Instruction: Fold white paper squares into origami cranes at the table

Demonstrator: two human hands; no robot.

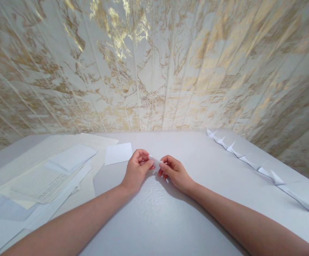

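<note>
Between my two hands, just above the middle of the table, is a small folded piece of white paper (156, 164). My left hand (138, 167) pinches its left end between thumb and fingers. At the other end, my right hand (175, 171) grips the paper with thumb and fingertips. Parts of the paper are hidden behind the fingers, so its exact folded shape cannot be made out. A flat white square sheet (118, 153) lies beyond my left hand, close to its fingers.
Stacked loose papers (42, 185), some with printed text, cover the left of the table (149, 220). A row of several small pointed folded-paper pieces (233, 148) runs along the right edge. A gold-patterned curtain (149, 71) hangs behind the table.
</note>
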